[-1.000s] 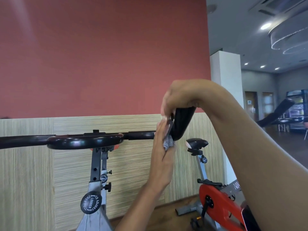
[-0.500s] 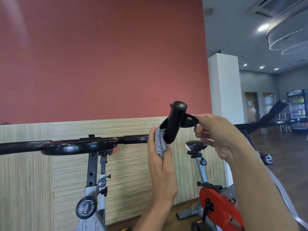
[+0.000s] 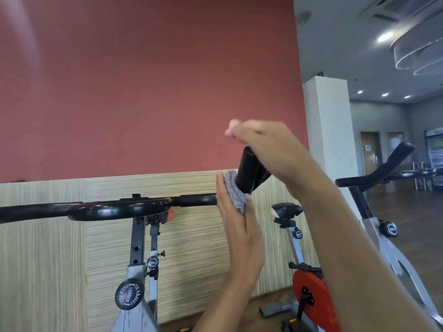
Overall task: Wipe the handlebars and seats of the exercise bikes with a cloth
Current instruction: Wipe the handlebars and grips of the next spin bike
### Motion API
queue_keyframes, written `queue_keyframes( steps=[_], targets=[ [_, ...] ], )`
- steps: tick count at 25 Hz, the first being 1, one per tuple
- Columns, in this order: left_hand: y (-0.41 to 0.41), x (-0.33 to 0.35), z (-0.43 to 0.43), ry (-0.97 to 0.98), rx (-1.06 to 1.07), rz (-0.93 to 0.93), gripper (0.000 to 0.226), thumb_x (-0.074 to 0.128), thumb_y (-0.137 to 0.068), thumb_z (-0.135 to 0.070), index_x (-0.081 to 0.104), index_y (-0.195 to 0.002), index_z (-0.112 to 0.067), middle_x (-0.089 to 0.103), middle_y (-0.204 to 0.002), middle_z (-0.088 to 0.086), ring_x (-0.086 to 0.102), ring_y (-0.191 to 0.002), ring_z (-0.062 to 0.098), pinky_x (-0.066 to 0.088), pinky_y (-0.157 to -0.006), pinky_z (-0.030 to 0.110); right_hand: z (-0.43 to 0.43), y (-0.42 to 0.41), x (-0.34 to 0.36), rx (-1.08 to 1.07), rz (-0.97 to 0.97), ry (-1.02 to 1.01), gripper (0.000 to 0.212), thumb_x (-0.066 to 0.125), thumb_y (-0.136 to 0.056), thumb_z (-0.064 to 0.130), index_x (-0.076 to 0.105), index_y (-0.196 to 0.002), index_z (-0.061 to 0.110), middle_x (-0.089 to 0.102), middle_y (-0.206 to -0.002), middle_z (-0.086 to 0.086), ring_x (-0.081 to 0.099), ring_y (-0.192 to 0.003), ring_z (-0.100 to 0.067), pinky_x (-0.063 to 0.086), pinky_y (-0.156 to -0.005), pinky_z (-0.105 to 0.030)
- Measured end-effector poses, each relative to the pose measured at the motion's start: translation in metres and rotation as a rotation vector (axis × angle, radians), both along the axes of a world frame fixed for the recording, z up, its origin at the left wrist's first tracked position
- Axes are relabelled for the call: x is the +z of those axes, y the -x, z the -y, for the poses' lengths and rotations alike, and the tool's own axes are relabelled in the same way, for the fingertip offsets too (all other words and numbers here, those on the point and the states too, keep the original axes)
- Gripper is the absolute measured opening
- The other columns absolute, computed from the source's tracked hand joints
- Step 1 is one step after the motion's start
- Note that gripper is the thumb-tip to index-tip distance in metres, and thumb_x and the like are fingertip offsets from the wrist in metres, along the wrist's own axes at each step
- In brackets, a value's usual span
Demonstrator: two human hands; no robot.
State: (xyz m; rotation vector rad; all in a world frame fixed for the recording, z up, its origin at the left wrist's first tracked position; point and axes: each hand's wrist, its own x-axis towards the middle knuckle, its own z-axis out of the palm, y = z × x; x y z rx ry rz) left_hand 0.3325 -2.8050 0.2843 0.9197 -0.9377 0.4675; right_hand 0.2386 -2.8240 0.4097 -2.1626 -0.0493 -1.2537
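Note:
The near bike's black handlebar [image 3: 119, 208] runs across the view, and its right end [image 3: 249, 171] turns upward. A folded grey cloth [image 3: 235, 192] is pressed against the left side of that upturned end by my left hand [image 3: 237, 226], which holds it with flat fingers. My right hand [image 3: 268, 149] reaches in from the right over the top of the end. Its fingers are stretched out to the left and blurred, and its palm lies on the tip without closing round it.
A second bike stands to the right with a black handlebar [image 3: 383, 173], a black seat [image 3: 286, 209] and a red flywheel cover [image 3: 309, 293]. A round adjuster knob [image 3: 129, 293] sits on the near bike's grey post. Behind are a panelled wall and a white pillar [image 3: 328, 130].
My right hand first gripped the bar's tip, then drew off to the right, and now has swung back over the top. My left hand stays on the bar with the cloth.

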Motion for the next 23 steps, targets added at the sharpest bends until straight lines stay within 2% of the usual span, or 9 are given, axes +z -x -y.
queue_keyframes(
  steps=[3, 5, 7, 8, 10, 13, 17, 19, 23],
  targets=[
    [0.01, 0.019, -0.011, 0.026, -0.143, 0.056, 0.06, 0.046, -0.098, -0.032, 0.025, -0.154, -0.033, 0.034, -0.157, -0.018, 0.031, -0.143, -0.003, 0.028, -0.121, 0.043, 0.004, -0.01, -0.015, 0.044, -0.007, -0.063, 0.043, 0.044, -0.103, 0.047, 0.073, -0.112, 0.015, 0.072, -0.099, 0.004, 0.065, -0.092, -0.008, 0.045, -0.081, -0.023],
    [0.023, 0.04, -0.021, 0.048, -0.143, 0.192, 0.056, 0.046, -0.101, -0.027, 0.028, -0.154, -0.025, 0.038, -0.156, -0.013, 0.034, -0.144, 0.003, 0.031, -0.119, 0.044, 0.002, -0.015, -0.018, 0.153, 0.092, -0.243, 0.053, 0.038, -0.104, 0.048, 0.071, -0.106, 0.005, 0.074, -0.096, -0.006, 0.068, -0.09, -0.012, 0.048, -0.079, -0.025],
    [0.026, 0.052, -0.023, 0.026, -0.091, 0.324, 0.055, 0.043, -0.103, -0.025, 0.025, -0.156, -0.025, 0.033, -0.159, -0.009, 0.029, -0.148, 0.011, 0.026, -0.12, 0.05, 0.002, -0.017, -0.019, 0.338, 0.199, -0.43, 0.057, 0.033, -0.106, 0.05, 0.076, -0.097, 0.012, 0.077, -0.099, -0.005, 0.071, -0.098, -0.012, 0.054, -0.092, -0.03],
    [0.024, 0.05, -0.023, 0.0, -0.071, 0.341, 0.056, 0.043, -0.104, -0.026, 0.022, -0.156, -0.026, 0.029, -0.161, -0.008, 0.024, -0.15, 0.013, 0.024, -0.12, 0.052, 0.003, -0.017, -0.02, 0.39, 0.241, -0.466, 0.057, 0.03, -0.106, 0.051, 0.076, -0.102, 0.018, 0.077, -0.105, -0.001, 0.07, -0.104, -0.01, 0.052, -0.1, -0.033],
    [0.021, 0.044, -0.025, -0.053, -0.054, 0.272, 0.059, 0.042, -0.103, -0.031, 0.02, -0.157, -0.028, 0.025, -0.163, -0.01, 0.022, -0.15, 0.008, 0.023, -0.122, 0.049, 0.008, -0.017, -0.022, 0.37, 0.272, -0.447, 0.057, 0.024, -0.106, 0.051, 0.072, -0.115, 0.024, 0.074, -0.115, 0.007, 0.065, -0.113, -0.004, 0.043, -0.111, -0.035],
    [0.021, 0.047, -0.03, -0.092, 0.044, 0.295, 0.057, 0.043, -0.102, -0.03, 0.026, -0.156, -0.023, 0.031, -0.159, -0.01, 0.028, -0.147, 0.004, 0.028, -0.12, 0.043, 0.013, -0.016, -0.029, 0.353, 0.325, -0.472, 0.055, 0.024, -0.108, 0.047, 0.073, -0.111, 0.024, 0.075, -0.112, 0.008, 0.065, -0.113, -0.003, 0.041, -0.113, -0.034],
    [0.029, 0.062, -0.036, -0.1, -0.074, 0.273, 0.052, 0.045, -0.1, -0.026, 0.036, -0.151, -0.024, 0.042, -0.152, -0.008, 0.039, -0.142, 0.01, 0.035, -0.116, 0.043, 0.0, -0.019, -0.035, 0.436, 0.382, -0.537, 0.051, 0.039, -0.106, 0.043, 0.076, -0.083, 0.017, 0.077, -0.088, 0.002, 0.072, -0.087, -0.009, 0.056, -0.082, -0.025],
    [0.029, 0.06, -0.041, -0.094, -0.186, 0.236, 0.053, 0.047, -0.099, -0.028, 0.037, -0.151, -0.026, 0.043, -0.152, -0.007, 0.04, -0.142, 0.011, 0.034, -0.117, 0.044, -0.005, -0.023, -0.038, 0.417, 0.44, -0.51, 0.046, 0.051, -0.103, 0.038, 0.07, -0.074, 0.008, 0.067, -0.07, -0.002, 0.062, -0.068, -0.014, 0.052, -0.064, -0.025],
    [0.042, 0.054, -0.052, -0.142, -0.258, 0.19, 0.055, 0.048, -0.1, -0.015, 0.033, -0.153, -0.017, 0.039, -0.156, -0.006, 0.034, -0.146, 0.01, 0.03, -0.12, 0.039, 0.008, -0.028, -0.021, 0.377, 0.402, -0.584, 0.05, 0.061, -0.097, 0.036, 0.05, -0.066, -0.001, 0.036, -0.058, -0.008, 0.033, -0.055, -0.025, 0.036, -0.054, -0.032]
  ],
)
